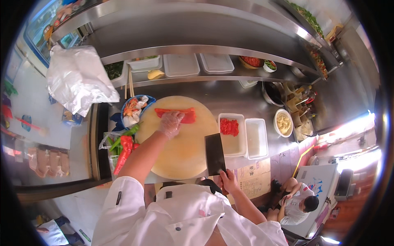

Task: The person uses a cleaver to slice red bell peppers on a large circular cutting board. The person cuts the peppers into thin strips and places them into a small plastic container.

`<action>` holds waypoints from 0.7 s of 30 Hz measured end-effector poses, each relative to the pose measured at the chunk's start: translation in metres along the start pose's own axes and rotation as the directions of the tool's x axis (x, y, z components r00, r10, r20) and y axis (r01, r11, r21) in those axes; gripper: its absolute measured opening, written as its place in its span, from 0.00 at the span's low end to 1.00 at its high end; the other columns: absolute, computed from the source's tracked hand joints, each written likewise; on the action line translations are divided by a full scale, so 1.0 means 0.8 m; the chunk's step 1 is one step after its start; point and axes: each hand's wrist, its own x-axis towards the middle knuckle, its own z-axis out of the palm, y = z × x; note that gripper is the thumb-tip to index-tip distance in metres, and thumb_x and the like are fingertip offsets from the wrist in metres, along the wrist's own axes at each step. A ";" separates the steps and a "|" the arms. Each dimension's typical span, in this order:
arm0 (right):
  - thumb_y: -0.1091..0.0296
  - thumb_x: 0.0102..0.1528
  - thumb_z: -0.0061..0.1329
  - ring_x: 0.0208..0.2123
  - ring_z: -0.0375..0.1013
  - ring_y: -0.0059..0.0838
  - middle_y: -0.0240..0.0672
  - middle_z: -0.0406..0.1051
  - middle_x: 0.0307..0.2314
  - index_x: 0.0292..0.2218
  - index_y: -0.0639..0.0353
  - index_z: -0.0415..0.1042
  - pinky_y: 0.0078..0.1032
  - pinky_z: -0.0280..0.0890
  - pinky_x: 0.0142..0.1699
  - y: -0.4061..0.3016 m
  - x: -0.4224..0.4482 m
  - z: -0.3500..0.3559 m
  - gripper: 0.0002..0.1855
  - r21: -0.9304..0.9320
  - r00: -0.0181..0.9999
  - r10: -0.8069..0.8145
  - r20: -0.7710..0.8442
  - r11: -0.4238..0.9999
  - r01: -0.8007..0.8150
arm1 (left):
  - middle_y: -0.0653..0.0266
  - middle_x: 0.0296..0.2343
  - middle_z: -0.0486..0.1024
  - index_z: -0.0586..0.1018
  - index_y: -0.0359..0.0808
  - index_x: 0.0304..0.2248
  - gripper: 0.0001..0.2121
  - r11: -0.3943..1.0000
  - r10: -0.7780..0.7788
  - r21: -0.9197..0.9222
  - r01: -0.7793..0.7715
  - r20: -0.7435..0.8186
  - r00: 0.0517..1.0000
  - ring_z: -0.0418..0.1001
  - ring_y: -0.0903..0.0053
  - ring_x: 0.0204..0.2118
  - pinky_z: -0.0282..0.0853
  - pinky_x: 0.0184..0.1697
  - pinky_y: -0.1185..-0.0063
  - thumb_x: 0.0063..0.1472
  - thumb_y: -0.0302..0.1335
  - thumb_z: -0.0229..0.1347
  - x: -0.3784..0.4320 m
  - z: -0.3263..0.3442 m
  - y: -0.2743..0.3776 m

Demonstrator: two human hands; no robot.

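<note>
A thick round chopping board point(181, 150) lies before me on the steel counter. On its far part are flattened red pepper pieces point(189, 115), stacked together. My left hand point(171, 123), in a clear plastic glove, rests on their near left side with curled fingers, holding them down. Bare, my right hand point(229, 181) grips the handle of a Chinese cleaver point(215, 153). The dark, broad blade points away from me over the board's right rim, apart from the pepper. Right of the board, a white plastic tub point(234, 147) contains cut red pepper point(229, 127).
Another white tub point(257, 138) and a bowl of pale food point(283, 123) stand to the right. Whole red peppers point(124, 152) and a blue basket of scraps point(134, 110) flank the board's left. A steel shelf point(209, 78) runs behind. A person point(297, 203) sits at lower right.
</note>
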 end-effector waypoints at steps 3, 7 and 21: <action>0.62 0.71 0.43 0.16 0.64 0.20 0.30 0.66 0.19 0.33 0.58 0.63 0.22 0.61 0.20 0.012 0.019 -0.040 0.14 0.029 0.997 0.017 0.080 0.999 -0.020 | 0.61 0.49 0.74 0.74 0.44 0.58 0.28 0.993 -0.067 0.105 0.058 0.086 0.994 0.72 0.64 0.54 0.67 0.57 0.64 0.56 0.35 0.63 0.017 0.016 0.020; 0.62 0.71 0.44 0.17 0.66 0.20 0.31 0.67 0.20 0.33 0.59 0.63 0.22 0.62 0.21 0.006 0.036 -0.074 0.14 -0.032 0.982 -0.017 0.187 0.999 0.023 | 0.61 0.48 0.73 0.74 0.42 0.58 0.29 0.970 -0.200 0.155 0.188 0.068 0.977 0.72 0.60 0.51 0.70 0.52 0.62 0.55 0.35 0.63 0.012 0.019 0.041; 0.62 0.69 0.46 0.15 0.66 0.22 0.32 0.68 0.16 0.32 0.63 0.65 0.25 0.64 0.22 -0.066 0.062 -0.105 0.15 -0.243 0.982 0.026 0.189 0.970 0.021 | 0.55 0.44 0.72 0.70 0.31 0.56 0.29 0.965 -0.188 0.213 0.151 0.170 0.967 0.73 0.56 0.46 0.72 0.48 0.62 0.52 0.21 0.59 -0.095 -0.017 0.100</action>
